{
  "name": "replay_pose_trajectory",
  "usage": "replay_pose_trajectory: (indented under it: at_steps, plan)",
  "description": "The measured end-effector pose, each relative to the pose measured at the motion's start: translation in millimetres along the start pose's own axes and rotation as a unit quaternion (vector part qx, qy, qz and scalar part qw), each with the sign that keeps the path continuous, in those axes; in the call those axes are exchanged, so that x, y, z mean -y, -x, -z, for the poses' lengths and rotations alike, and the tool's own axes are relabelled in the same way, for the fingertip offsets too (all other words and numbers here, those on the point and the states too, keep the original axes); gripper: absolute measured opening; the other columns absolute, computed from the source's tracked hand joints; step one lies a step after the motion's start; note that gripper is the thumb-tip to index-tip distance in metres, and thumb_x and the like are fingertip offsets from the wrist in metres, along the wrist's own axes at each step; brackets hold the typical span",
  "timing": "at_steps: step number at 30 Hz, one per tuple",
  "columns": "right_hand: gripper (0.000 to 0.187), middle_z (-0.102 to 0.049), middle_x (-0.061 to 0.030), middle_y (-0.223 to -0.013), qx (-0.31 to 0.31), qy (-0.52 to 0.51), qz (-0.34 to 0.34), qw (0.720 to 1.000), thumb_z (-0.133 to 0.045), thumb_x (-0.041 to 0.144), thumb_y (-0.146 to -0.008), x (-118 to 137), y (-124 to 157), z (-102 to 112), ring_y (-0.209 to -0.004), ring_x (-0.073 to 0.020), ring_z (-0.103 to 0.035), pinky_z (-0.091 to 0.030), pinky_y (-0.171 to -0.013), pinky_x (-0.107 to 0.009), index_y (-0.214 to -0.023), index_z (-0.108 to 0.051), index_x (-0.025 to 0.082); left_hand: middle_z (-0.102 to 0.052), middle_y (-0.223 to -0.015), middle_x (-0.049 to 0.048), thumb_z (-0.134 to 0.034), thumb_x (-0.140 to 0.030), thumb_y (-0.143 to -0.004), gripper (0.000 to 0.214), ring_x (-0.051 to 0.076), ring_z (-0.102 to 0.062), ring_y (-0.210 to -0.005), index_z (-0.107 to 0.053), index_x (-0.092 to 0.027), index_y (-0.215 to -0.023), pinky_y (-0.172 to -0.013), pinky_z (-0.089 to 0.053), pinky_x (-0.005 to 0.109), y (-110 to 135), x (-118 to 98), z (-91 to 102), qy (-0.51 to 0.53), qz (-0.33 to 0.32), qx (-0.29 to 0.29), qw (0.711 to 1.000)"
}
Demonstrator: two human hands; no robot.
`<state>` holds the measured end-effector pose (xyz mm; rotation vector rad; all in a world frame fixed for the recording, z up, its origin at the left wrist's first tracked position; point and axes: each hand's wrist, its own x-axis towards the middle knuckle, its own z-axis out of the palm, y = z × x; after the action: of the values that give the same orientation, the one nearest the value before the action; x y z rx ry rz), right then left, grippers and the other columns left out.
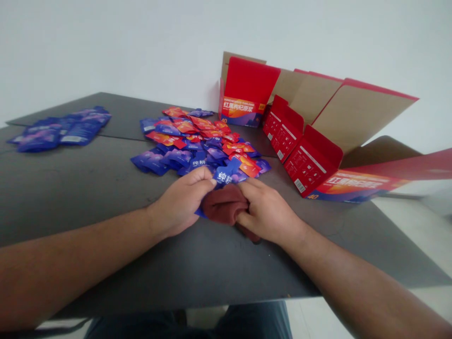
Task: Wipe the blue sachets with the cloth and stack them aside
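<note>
In the head view my left hand (185,200) pinches the edge of a blue pouch (224,175) with white characters on its upper part. My right hand (266,207) grips a brown-red cloth (224,205), which lies over the front of the pouch and hides most of it. Both hands are above the near middle of the table. Just behind them spreads a mixed heap of blue and red pouches (190,136).
A separate pile of blue pouches (67,128) lies at the table's far left. Open red cardboard boxes (310,162) with raised flaps stand along the right, one box (243,106) near the wall. The grey table's (169,278) front edge is close to my legs.
</note>
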<state>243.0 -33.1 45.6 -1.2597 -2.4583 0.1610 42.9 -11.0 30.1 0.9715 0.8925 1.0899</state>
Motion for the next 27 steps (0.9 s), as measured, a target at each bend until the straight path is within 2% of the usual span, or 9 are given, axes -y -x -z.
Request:
replay_pose_trajectory:
  at_steps: [2,7,12,16,21,25,27]
  plan:
    - [0.018,-0.066,-0.0074,-0.101,-0.017,0.006,-0.016,1.000,-0.064,0.022,-0.084,0.2,-0.4,-0.5,-0.096,-0.0235,-0.062,-0.051,-0.084,-0.035,-0.101,-0.063,0.020,-0.050,-0.066,-0.0029,-0.065,-0.019,-0.081,0.018,0.010,-0.046,-0.060,-0.050,-0.018,-0.072,-0.056,-0.039,0.021,-0.2,-0.2,-0.1,0.010,0.003,-0.007,1.000]
    - [0.017,-0.066,-0.0058,-0.103,0.045,-0.002,0.044,0.998,-0.064,0.023,-0.085,3.5,-0.2,-0.6,-0.097,-0.0227,-0.063,-0.051,-0.083,-0.034,-0.101,-0.063,0.022,-0.048,-0.067,-0.0034,-0.066,-0.020,-0.083,0.016,0.010,-0.043,-0.061,-0.053,-0.018,-0.074,-0.055,-0.038,0.020,0.4,-1.0,0.8,-0.033,-0.016,-0.015,0.999]
    - [0.014,-0.065,-0.0060,-0.099,-0.011,-0.001,-0.014,1.000,-0.064,0.023,-0.084,-0.8,-0.6,-0.2,-0.095,-0.0228,-0.062,-0.051,-0.083,-0.035,-0.097,-0.061,0.021,-0.050,-0.067,-0.0028,-0.065,-0.019,-0.082,0.017,0.010,-0.046,-0.062,-0.051,-0.018,-0.073,-0.058,-0.039,0.021,-1.5,-0.2,1.0,0.007,-0.004,-0.004,1.000]
    - [0.017,-0.066,-0.0054,-0.103,0.048,-0.010,0.052,0.997,-0.066,0.024,-0.085,1.8,0.8,-0.2,-0.098,-0.0224,-0.062,-0.051,-0.085,-0.034,-0.101,-0.063,0.022,-0.049,-0.067,-0.0033,-0.068,-0.021,-0.083,0.018,0.010,-0.044,-0.062,-0.053,-0.018,-0.074,-0.057,-0.037,0.020,-0.7,0.5,1.3,-0.034,-0.026,-0.014,0.999]
    - [0.014,-0.065,-0.0059,-0.100,-0.002,-0.002,-0.011,1.000,-0.064,0.024,-0.085,2.3,0.3,0.9,-0.095,-0.0228,-0.062,-0.051,-0.084,-0.035,-0.099,-0.062,0.021,-0.050,-0.065,-0.0035,-0.067,-0.018,-0.081,0.017,0.010,-0.044,-0.059,-0.052,-0.018,-0.072,-0.056,-0.039,0.022,1.5,-2.8,-1.4,0.013,-0.002,-0.012,1.000]
    - [0.017,-0.067,-0.0061,-0.103,0.051,-0.003,0.050,0.997,-0.066,0.025,-0.086,5.4,-0.4,-0.3,-0.098,-0.0235,-0.063,-0.051,-0.086,-0.035,-0.103,-0.064,0.021,-0.049,-0.066,-0.0034,-0.069,-0.021,-0.082,0.018,0.010,-0.044,-0.059,-0.054,-0.018,-0.073,-0.055,-0.037,0.021,1.2,-3.1,-1.4,-0.027,-0.019,-0.034,0.999]
    - [0.017,-0.067,-0.0060,-0.104,0.048,-0.005,0.050,0.998,-0.066,0.025,-0.086,4.3,-0.4,-0.3,-0.098,-0.0232,-0.063,-0.051,-0.086,-0.035,-0.103,-0.063,0.021,-0.050,-0.067,-0.0032,-0.069,-0.022,-0.081,0.017,0.010,-0.045,-0.060,-0.054,-0.018,-0.074,-0.056,-0.038,0.021,0.7,-2.9,-0.9,-0.024,-0.021,-0.027,0.999]
